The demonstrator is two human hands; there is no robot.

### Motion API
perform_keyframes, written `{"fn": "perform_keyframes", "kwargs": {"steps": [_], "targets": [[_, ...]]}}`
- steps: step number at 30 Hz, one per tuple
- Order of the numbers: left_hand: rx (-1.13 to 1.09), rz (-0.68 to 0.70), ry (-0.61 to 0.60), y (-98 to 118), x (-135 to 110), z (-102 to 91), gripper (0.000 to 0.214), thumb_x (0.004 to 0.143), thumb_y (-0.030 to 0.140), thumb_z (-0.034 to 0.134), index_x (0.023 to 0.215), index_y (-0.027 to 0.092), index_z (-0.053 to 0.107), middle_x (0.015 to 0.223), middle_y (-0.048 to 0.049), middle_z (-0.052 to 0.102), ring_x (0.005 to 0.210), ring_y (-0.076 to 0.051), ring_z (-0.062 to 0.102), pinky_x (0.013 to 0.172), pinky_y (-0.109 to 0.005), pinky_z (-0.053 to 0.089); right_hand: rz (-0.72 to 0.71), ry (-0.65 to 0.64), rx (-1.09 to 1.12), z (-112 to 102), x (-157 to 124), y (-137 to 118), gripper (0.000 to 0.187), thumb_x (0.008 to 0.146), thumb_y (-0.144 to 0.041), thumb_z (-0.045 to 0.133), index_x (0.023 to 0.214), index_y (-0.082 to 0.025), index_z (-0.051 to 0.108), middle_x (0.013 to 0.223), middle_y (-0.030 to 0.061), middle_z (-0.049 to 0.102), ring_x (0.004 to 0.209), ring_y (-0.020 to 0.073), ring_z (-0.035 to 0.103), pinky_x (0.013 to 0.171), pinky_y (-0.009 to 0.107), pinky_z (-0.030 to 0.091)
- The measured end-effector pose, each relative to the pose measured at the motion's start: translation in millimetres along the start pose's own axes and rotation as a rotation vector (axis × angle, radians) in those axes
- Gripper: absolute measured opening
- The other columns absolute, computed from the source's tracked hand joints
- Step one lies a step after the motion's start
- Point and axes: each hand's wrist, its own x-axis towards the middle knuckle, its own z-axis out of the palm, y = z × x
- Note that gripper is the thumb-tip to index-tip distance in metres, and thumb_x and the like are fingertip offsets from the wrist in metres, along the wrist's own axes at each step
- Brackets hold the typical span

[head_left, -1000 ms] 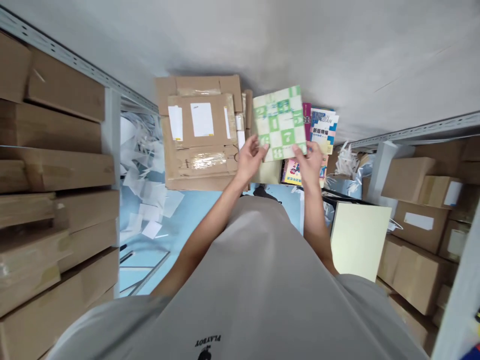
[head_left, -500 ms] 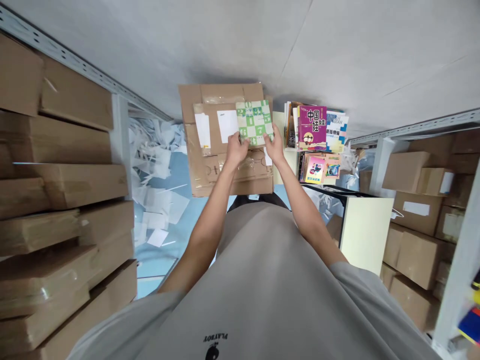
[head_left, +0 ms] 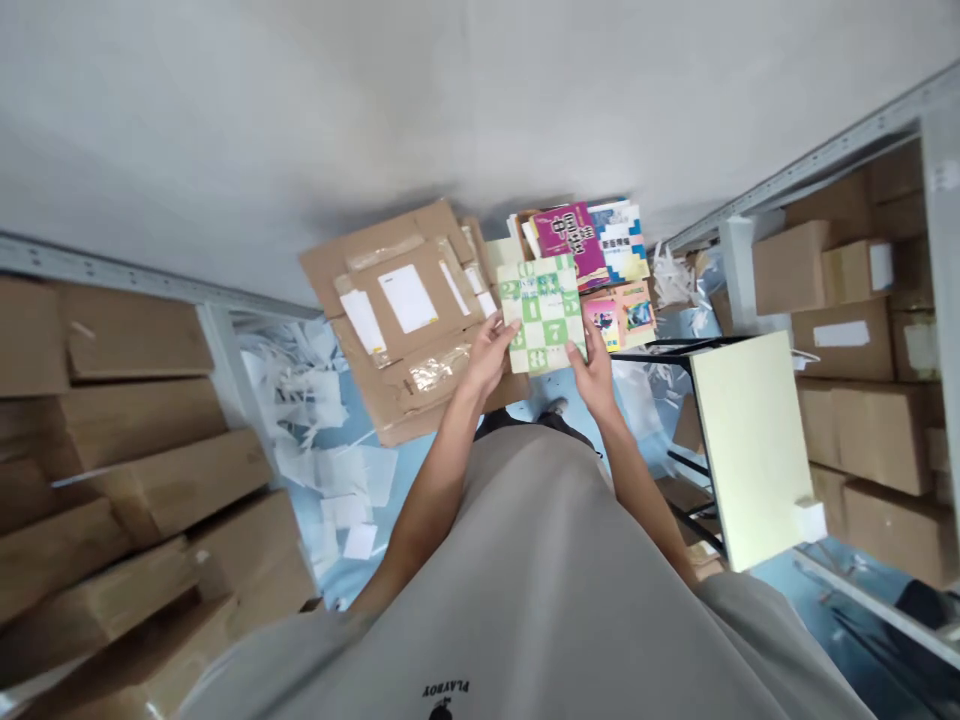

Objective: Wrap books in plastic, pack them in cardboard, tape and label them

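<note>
A green and white checkered book with large numbers on its cover is held up between both hands. My left hand grips its left edge, thumb on the cover. On the opposite side, my right hand pinches the lower right edge, thumb on top and fingers partly hidden behind. Beyond the book lie a purple book and a blue and white book on a pile. Smaller colourful books sit just in front of that pile. To the left are flattened cardboard pieces with white labels.
Stacked cardboard boxes fill the left shelf and the right shelf. Scattered white paper covers part of the blue floor. A pale-topped table with a black frame stands at right, near my right arm.
Both hands have brought the checkered book right and closer to my body, off the cardboard and in front of the book piles. The camera view has turned.
</note>
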Motion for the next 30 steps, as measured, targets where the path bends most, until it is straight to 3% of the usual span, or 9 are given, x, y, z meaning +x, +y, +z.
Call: {"fn": "perform_keyframes", "kwargs": {"steps": [4, 10, 14, 18, 23, 30], "targets": [[0.048, -0.053, -0.210, 4.1, 0.9, 70.0, 0.095, 0.081, 0.087, 0.098, 0.147, 0.023, 0.076, 0.143, -0.0160, 0.088, 0.144, -0.043, 0.081, 0.121, -0.059, 0.069, 0.036, 0.114, 0.090, -55.3, -45.0, 12.3, 0.113, 0.105, -0.091, 0.069, 0.193, -0.029, 0.037, 0.183, 0.0207, 0.064, 0.167, 0.0366, 0.068, 0.138, 0.062, 0.058], [0.174, -0.058, -0.483, -30.0, -14.0, 213.8, 0.090, 0.083, 0.077, 0.102, 0.150, 0.024, 0.074, 0.149, -0.0151, 0.087, 0.142, -0.043, 0.082, 0.119, -0.057, 0.070, 0.058, 0.542, -0.038, -157.1, -88.6, 38.1, 0.101, 0.113, -0.085, 0.057, 0.195, -0.029, 0.037, 0.198, 0.0124, 0.045, 0.190, 0.0320, 0.034, 0.155, 0.058, 0.035], [0.290, -0.009, -0.606, -63.2, -40.3, 317.2, 0.082, 0.095, 0.080, 0.091, 0.153, 0.026, 0.072, 0.159, -0.0144, 0.082, 0.152, -0.040, 0.077, 0.124, -0.054, 0.067, 0.085, 0.739, 0.011, -236.6, -123.0, 64.0, 0.102, 0.112, -0.086, 0.060, 0.195, -0.031, 0.037, 0.194, 0.0108, 0.053, 0.187, 0.0329, 0.041, 0.154, 0.059, 0.038], [0.352, -0.070, -0.739, -94.1, -65.8, 401.5, 0.081, 0.098, 0.082, 0.087, 0.155, 0.027, 0.072, 0.159, -0.0129, 0.082, 0.153, -0.040, 0.076, 0.126, -0.054, 0.067, 0.072, 0.904, 0.045, -305.0, -159.5, 88.2, 0.099, 0.113, -0.083, 0.060, 0.194, -0.031, 0.039, 0.192, 0.0110, 0.055, 0.184, 0.0338, 0.047, 0.152, 0.059, 0.043], [0.344, -0.186, -0.910, -126.7, -86.2, 474.4, 0.076, 0.095, 0.082, 0.088, 0.146, 0.028, 0.077, 0.155, -0.0121, 0.084, 0.155, -0.039, 0.075, 0.127, -0.054, 0.067, 0.095, 1.097, 0.083, -359.5, -197.5, 111.5, 0.092, 0.115, -0.078, 0.060, 0.193, -0.032, 0.042, 0.193, 0.0115, 0.053, 0.184, 0.0347, 0.047, 0.151, 0.061, 0.043], [0.423, -0.280, -1.027, -150.2, -86.9, 527.4, 0.074, 0.087, 0.085, 0.092, 0.127, 0.025, 0.082, 0.141, -0.0119, 0.089, 0.150, -0.040, 0.078, 0.123, -0.052, 0.068, 0.152, 1.251, 0.082, -400.1, -209.1, 138.4, 0.092, 0.116, -0.076, 0.058, 0.195, -0.035, 0.037, 0.193, 0.0100, 0.053, 0.186, 0.0340, 0.043, 0.150, 0.065, 0.043]]}}
